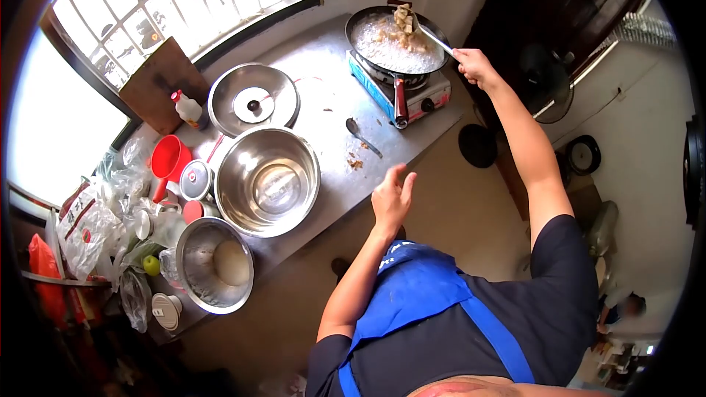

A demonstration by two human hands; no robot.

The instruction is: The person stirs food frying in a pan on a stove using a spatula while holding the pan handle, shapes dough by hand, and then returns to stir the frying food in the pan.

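My right hand [474, 66] is closed round the handle of a metal ladle [435, 38]. The ladle's head holds pale brown food chunks [404, 20] above a black wok [441, 59]. Bubbling liquid [382, 45] with more pieces fills the wok, which stands on a blue and white portable stove [428, 103]. The wok's red-brown handle [400, 103] points toward the table's near edge. My left hand [393, 195] is in the air by that edge, fingers partly bent and thumb raised, with nothing visible in it.
On the metal table [323, 140] are a spoon [363, 137], a large steel pot [268, 181], a lid [253, 100], a bowl with pale contents [215, 265], a red dipper [170, 158] and a bottle [189, 109]. Plastic bags [92, 228] lie left. A person [624, 309] is at lower right.
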